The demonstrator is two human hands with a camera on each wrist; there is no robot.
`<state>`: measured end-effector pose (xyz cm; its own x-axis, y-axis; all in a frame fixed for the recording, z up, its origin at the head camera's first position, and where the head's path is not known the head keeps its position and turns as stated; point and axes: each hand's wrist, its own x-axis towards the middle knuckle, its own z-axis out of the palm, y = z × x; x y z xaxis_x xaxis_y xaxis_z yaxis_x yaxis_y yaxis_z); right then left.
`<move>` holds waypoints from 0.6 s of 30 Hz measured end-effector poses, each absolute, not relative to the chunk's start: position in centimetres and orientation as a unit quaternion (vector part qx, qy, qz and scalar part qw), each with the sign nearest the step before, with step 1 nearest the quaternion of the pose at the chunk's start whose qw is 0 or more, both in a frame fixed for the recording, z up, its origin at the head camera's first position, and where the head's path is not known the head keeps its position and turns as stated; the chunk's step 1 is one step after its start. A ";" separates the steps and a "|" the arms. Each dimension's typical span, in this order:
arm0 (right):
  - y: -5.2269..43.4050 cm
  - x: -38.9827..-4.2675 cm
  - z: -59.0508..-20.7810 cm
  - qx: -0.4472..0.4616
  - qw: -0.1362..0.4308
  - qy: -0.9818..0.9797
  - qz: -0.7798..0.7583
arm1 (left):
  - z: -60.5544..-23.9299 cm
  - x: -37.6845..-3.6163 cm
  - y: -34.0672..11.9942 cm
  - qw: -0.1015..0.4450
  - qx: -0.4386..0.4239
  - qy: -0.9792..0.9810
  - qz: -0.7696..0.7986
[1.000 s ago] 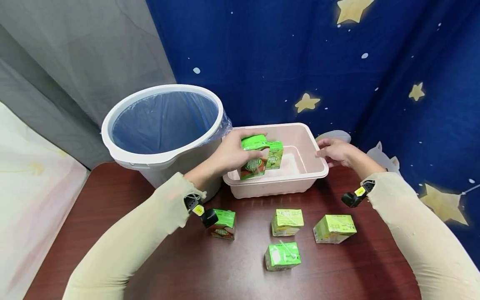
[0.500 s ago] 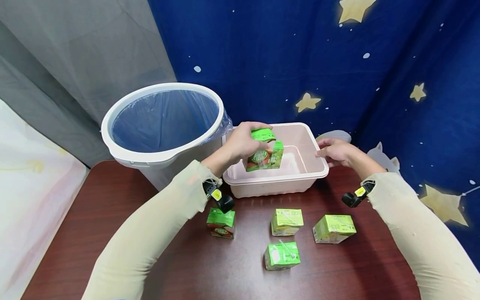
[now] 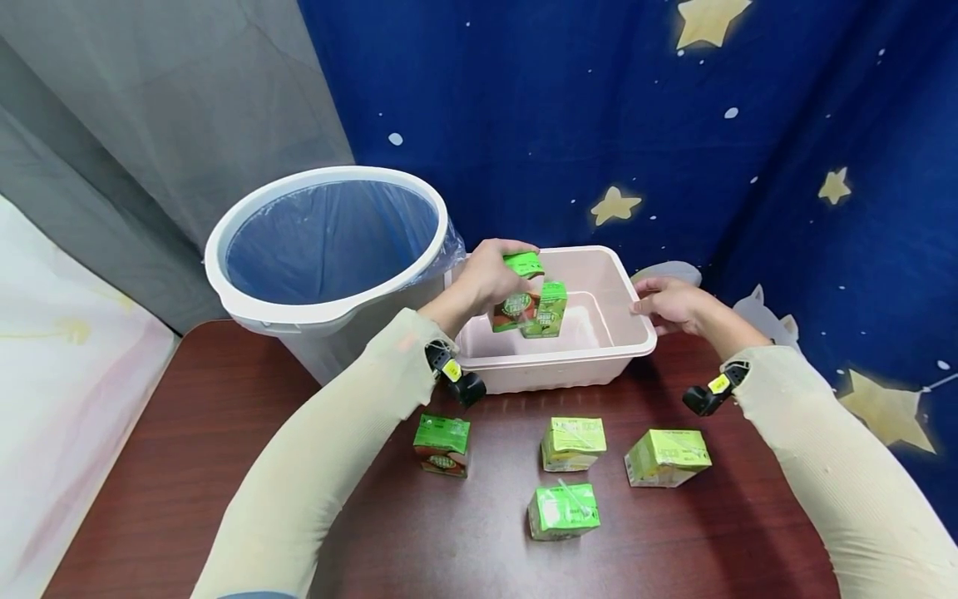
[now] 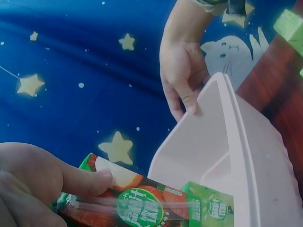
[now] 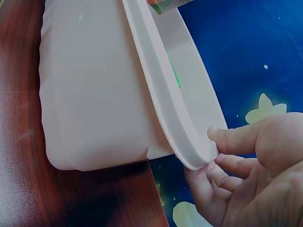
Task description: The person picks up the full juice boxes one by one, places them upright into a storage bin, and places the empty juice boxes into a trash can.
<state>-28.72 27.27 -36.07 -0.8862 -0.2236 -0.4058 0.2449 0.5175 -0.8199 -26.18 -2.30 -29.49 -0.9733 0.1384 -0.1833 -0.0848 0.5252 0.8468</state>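
Observation:
My left hand (image 3: 490,277) grips a green and red-brown juice box (image 3: 514,312) inside the left part of a pale pink plastic bin (image 3: 554,362). Right beside it in the bin stands a lighter green juice box (image 3: 550,312). In the left wrist view the thumb presses across the front of the held juice box (image 4: 142,208), which has a clear straw taped on. With thumb and fingers, my right hand (image 3: 669,301) pinches the bin's right rim; the right wrist view shows the thumb inside and the fingers (image 5: 203,189) under the rim.
A white trash can (image 3: 292,313) with a clear liner stands left of the bin. On the dark red table are a green and brown box (image 3: 441,445), a yellow-green box (image 3: 573,443), another yellow-green box (image 3: 668,457) and a bright green box (image 3: 564,511). Curtains hang behind.
My left hand has carried the juice box slightly back and right, deeper into the bin, close to the other box. My right hand stays on the rim.

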 end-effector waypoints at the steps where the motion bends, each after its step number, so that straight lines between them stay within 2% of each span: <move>1: 27.3 -28.7 -36.1 0.007 0.238 0.838 -0.490 | -29.5 -26.4 -2.3 0.116 0.009 0.867 0.484; 11: 27.1 -28.8 -36.0 0.003 0.233 0.840 -0.490 | -29.7 -28.9 -2.2 0.171 -0.066 0.857 0.481; 18: 27.2 -28.7 -35.9 0.004 0.241 0.836 -0.494 | -31.1 -30.1 -1.8 0.166 -0.113 0.860 0.470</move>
